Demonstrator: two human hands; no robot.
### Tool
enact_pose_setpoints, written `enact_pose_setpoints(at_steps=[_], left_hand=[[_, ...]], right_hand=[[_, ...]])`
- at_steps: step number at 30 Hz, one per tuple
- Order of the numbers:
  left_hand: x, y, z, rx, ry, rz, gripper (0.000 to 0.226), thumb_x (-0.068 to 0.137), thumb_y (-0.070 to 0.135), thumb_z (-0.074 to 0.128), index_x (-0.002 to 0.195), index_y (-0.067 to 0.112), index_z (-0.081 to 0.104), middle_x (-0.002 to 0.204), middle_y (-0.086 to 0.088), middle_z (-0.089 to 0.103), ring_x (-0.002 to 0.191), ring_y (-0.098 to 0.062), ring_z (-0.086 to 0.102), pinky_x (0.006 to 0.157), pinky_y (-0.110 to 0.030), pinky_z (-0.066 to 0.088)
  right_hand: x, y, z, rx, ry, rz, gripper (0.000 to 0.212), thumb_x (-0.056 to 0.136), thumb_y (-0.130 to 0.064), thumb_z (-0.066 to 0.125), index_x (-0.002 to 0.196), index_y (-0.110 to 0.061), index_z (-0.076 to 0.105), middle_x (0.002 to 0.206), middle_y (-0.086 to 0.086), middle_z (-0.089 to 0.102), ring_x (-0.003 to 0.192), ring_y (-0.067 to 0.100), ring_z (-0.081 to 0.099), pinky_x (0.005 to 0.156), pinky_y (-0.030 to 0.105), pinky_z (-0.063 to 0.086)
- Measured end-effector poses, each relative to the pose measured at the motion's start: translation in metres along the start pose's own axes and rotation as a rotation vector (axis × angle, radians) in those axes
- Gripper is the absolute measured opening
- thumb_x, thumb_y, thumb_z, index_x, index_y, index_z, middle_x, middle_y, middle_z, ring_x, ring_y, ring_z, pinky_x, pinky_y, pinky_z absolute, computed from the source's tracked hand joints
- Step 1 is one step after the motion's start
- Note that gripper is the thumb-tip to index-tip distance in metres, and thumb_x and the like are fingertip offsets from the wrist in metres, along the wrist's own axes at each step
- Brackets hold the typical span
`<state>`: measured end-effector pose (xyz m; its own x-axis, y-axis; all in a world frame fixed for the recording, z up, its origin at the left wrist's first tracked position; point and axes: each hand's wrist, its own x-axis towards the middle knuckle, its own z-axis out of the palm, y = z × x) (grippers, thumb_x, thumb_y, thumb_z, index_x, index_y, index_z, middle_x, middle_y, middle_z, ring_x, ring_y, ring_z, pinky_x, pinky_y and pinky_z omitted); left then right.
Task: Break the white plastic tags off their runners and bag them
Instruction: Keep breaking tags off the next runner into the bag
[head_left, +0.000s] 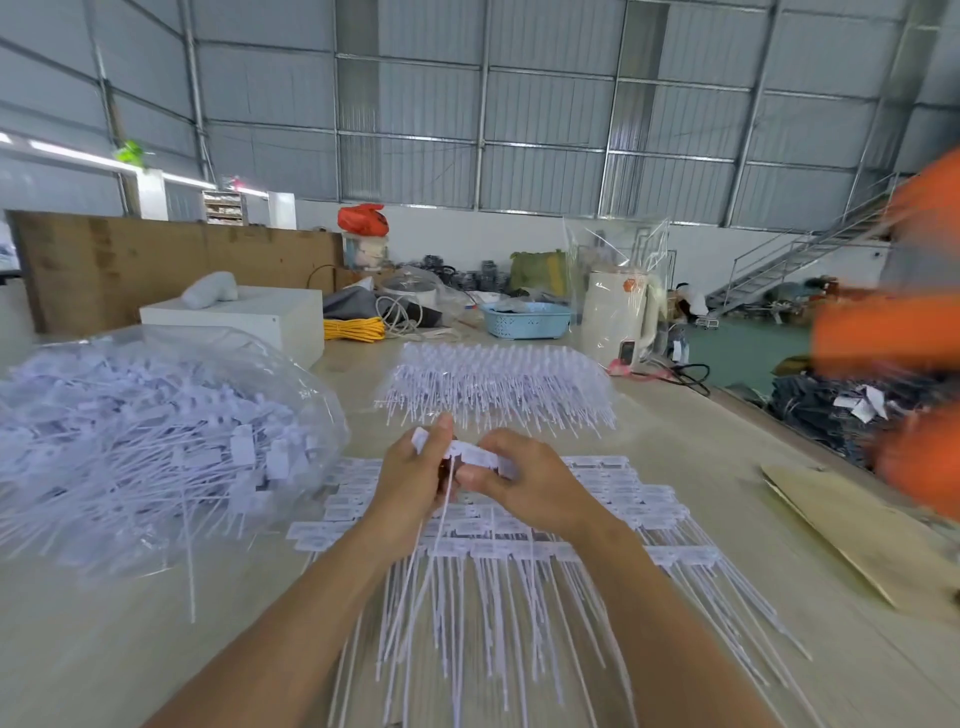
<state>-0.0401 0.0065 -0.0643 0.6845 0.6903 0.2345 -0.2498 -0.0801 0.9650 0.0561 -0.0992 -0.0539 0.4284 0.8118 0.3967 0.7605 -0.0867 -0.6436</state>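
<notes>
Both hands are raised over the middle of the table. My left hand (415, 480) grips a small bunch of white plastic tags (475, 453) with their long tails hanging down, and my right hand (519, 475) pinches the heads of the same bunch. Under my hands lies a spread of white tags on runners (597, 525), heads away from me and tails toward me. A big clear plastic bag (156, 441) stuffed with loose tags sits at the left. A second stack of tags on runners (498, 384) lies farther back.
A white box (234, 317) stands behind the bag. At the back are a blue basket (524, 319), yellow cord (356, 330) and a cream kettle (618, 317). Cardboard (857, 535) lies at the right. A blurred person in orange (893, 332) is at the right edge.
</notes>
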Motion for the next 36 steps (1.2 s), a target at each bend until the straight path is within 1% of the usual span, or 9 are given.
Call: enact_pose_setpoints(at_steps=[3,17,20,23,25,28,31,33,36], left_hand=[[-0.002,-0.002,0.002,-0.014,-0.07,-0.007,0.036,0.089,0.042,0.058,0.068,0.013,0.052,0.048,0.0,0.046,0.039,-0.01,0.039,0.038,-0.018,0.032],[-0.005,0.017,-0.002,0.043,-0.185,-0.21,0.036,0.096,0.027,0.05,0.064,0.016,0.039,0.043,0.005,0.031,0.031,-0.007,0.022,0.034,-0.01,0.018],[-0.001,0.036,-0.018,-0.062,-0.202,-0.247,0.037,0.092,0.024,0.051,0.058,0.019,0.038,0.044,0.007,0.03,0.03,-0.007,0.021,0.03,-0.011,0.018],[0.005,0.066,-0.044,-0.405,-0.16,-0.114,0.036,0.085,0.035,0.055,0.055,0.02,0.043,0.046,0.009,0.031,0.029,-0.002,0.023,0.027,-0.01,0.018],[0.006,0.078,-0.053,-0.397,-0.113,-0.005,0.036,0.078,0.05,0.054,0.059,0.021,0.046,0.05,0.008,0.037,0.031,-0.002,0.025,0.031,-0.01,0.021],[0.013,0.09,-0.071,-0.057,0.107,0.128,0.037,0.085,0.049,0.057,0.068,0.017,0.048,0.06,0.002,0.051,0.032,-0.005,0.031,0.033,-0.013,0.025],[0.033,0.101,-0.115,0.543,0.303,0.162,0.029,0.085,0.042,0.066,0.075,0.015,0.059,0.071,-0.002,0.058,0.041,-0.009,0.047,0.039,-0.019,0.035],[0.049,0.097,-0.151,0.964,0.325,0.107,0.031,0.085,0.037,0.067,0.095,0.008,0.063,0.094,-0.006,0.063,0.077,-0.019,0.06,0.065,-0.028,0.048],[0.065,0.081,-0.19,1.381,0.254,-0.06,0.044,0.091,0.039,0.058,0.117,0.004,0.057,0.127,-0.015,0.056,0.117,-0.032,0.05,0.1,-0.041,0.04]], right_hand=[[0.001,0.002,0.007,-0.129,0.025,-0.049,0.035,0.089,-0.033,0.062,0.064,-0.017,0.042,0.056,-0.006,0.037,0.052,0.011,0.037,0.053,0.027,0.029],[0.002,0.0,-0.003,-0.401,0.13,-0.328,0.034,0.087,-0.041,0.06,0.096,-0.009,0.064,0.068,-0.007,0.046,0.063,0.012,0.041,0.062,0.029,0.032],[-0.004,0.019,-0.022,-0.45,0.207,-0.208,0.041,0.088,-0.048,0.053,0.1,-0.01,0.062,0.072,-0.006,0.053,0.067,0.013,0.047,0.075,0.031,0.045],[-0.01,0.043,-0.047,-0.415,0.454,0.034,0.032,0.09,-0.044,0.054,0.092,-0.012,0.054,0.057,-0.01,0.041,0.062,0.021,0.045,0.058,0.029,0.039],[-0.006,0.036,-0.043,-0.344,0.537,0.032,0.029,0.089,-0.041,0.058,0.091,-0.013,0.055,0.052,-0.013,0.036,0.057,0.022,0.043,0.05,0.027,0.028],[-0.002,0.016,-0.025,-0.356,0.448,-0.138,0.025,0.086,-0.04,0.063,0.082,-0.016,0.056,0.049,-0.015,0.033,0.049,0.012,0.037,0.046,0.021,0.023],[0.0,0.019,-0.021,-0.367,0.426,-0.154,0.023,0.086,-0.037,0.065,0.079,-0.016,0.056,0.049,-0.015,0.032,0.046,0.006,0.034,0.046,0.021,0.023],[0.001,0.022,-0.02,-0.355,0.422,-0.136,0.026,0.085,-0.036,0.065,0.076,-0.019,0.048,0.048,-0.015,0.031,0.045,0.002,0.033,0.046,0.023,0.023],[0.001,0.022,-0.016,-0.352,0.42,-0.142,0.023,0.083,-0.033,0.068,0.076,-0.017,0.054,0.048,-0.017,0.032,0.045,0.005,0.035,0.045,0.017,0.025]])
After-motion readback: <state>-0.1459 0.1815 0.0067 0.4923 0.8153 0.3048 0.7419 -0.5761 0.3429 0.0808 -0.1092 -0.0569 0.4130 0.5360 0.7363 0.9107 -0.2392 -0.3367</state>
